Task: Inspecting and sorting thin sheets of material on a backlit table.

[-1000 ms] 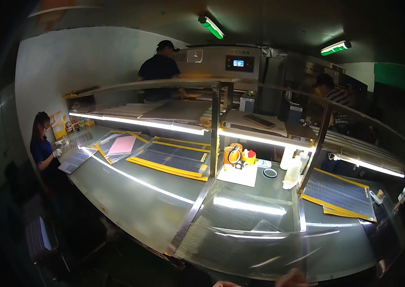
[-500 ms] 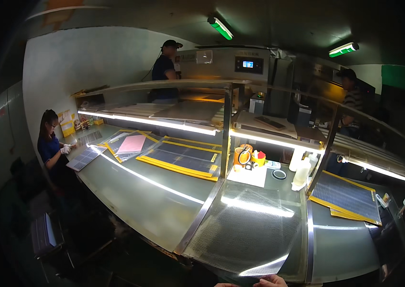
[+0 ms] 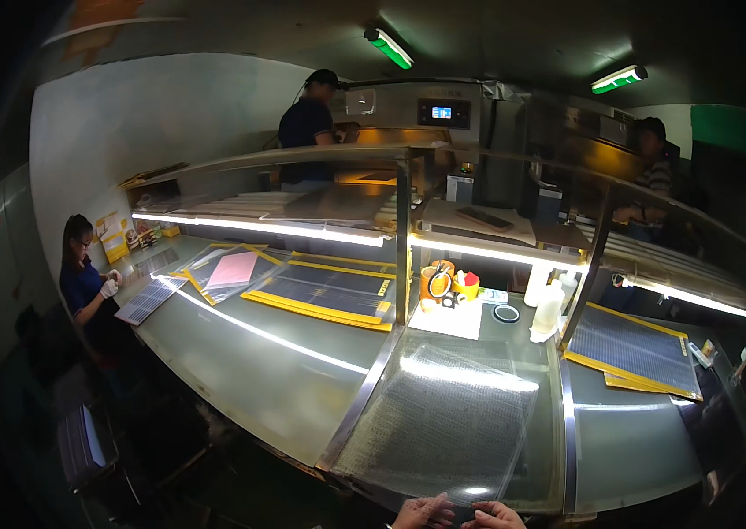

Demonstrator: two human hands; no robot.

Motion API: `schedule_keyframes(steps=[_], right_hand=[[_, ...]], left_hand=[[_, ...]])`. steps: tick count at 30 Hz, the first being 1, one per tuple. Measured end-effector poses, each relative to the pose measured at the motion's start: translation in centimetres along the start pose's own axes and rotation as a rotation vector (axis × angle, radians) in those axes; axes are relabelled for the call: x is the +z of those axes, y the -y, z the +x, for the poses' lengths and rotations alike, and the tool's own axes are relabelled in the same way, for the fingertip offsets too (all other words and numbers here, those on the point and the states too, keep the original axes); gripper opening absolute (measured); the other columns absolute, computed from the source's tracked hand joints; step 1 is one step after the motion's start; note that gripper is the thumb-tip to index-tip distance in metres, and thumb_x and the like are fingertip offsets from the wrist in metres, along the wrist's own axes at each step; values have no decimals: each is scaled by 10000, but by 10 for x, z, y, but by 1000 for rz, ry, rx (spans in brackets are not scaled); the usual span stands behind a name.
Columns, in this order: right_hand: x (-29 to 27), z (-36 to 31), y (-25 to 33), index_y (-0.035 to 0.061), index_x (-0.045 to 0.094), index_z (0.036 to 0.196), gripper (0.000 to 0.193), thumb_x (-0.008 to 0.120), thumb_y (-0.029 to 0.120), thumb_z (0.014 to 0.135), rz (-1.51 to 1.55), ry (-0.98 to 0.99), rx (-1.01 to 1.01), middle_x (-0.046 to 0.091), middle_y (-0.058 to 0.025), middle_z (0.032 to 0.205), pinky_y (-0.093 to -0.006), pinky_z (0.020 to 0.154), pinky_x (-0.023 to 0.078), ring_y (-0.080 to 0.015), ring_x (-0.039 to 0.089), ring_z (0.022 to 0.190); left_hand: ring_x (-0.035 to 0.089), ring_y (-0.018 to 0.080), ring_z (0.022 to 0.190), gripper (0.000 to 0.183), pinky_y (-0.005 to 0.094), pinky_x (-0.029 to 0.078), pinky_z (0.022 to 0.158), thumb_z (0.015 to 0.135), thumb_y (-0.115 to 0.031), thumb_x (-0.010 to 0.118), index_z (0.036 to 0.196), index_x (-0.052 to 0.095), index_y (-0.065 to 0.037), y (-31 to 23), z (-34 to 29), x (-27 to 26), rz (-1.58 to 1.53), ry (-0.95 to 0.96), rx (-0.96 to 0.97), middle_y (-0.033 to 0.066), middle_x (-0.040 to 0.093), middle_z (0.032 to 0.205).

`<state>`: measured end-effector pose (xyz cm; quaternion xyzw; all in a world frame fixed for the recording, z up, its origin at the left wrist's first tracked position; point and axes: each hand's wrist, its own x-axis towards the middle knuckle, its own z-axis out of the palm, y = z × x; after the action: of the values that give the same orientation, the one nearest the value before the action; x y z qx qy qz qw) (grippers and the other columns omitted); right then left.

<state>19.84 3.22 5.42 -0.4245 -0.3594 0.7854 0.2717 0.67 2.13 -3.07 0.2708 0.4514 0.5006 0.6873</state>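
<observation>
My left hand (image 3: 425, 511) and my right hand (image 3: 495, 515) are side by side at the bottom of the view, at the near edge of a thin, clear, finely patterned sheet (image 3: 434, 423). The sheet lies on the glass-like worktop (image 3: 553, 480). Both hands have their fingers drawn together in a pinch, with a small gap between the hands. Whether they grip the sheet's edge or something smaller is too small to make out. Light from the lamp glares across the sheet's far part.
Beyond the sheet stand an orange cup (image 3: 437, 280), a black tape roll (image 3: 506, 313) and a whitish bottle (image 3: 547, 310). Yellow-edged dark panels (image 3: 324, 291) lie left, more panels (image 3: 633, 348) right. Metal posts (image 3: 404, 238) hold a lit shelf. Co-workers (image 3: 307, 132) stand beyond and at left.
Both hands show higher in the view, the left one much more fully. The long glare at the sheet's near corner has shrunk to a small spot. My view has shifted slightly.
</observation>
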Motion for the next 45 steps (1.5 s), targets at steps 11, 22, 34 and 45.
schedule_keyframes(steps=[11,22,34,45], right_hand=[[6,-14,15,45,442,1202,394,566,179,853,115,60,-53,565,-59,741,-200,469,441,-109,539,549],[3,-8,9,48,462,1155,324,547,164,865,154,73,-37,567,-60,707,-188,468,443,-105,545,542],[7,-8,16,95,268,1332,490,479,128,891,-100,-42,-119,624,-158,873,-292,554,539,-217,628,639],[-13,-6,34,125,337,1322,431,430,80,904,-16,-282,-314,627,-120,767,-273,463,534,-143,588,526]], left_hand=[[585,286,925,402,373,481,755,674,-109,641,1075,604,-107,-14,-27,12,1189,7,1378,92,591,1078],[334,339,1244,478,541,205,1016,752,-230,472,1223,493,-155,2,20,4,1607,-61,953,121,418,1310],[489,239,1016,456,411,332,952,702,-109,575,1155,532,-122,-18,-3,15,1551,-183,1095,66,543,1047],[550,257,857,232,399,451,794,622,-52,604,851,629,-85,-17,1,-8,1221,-104,1234,57,573,841]])
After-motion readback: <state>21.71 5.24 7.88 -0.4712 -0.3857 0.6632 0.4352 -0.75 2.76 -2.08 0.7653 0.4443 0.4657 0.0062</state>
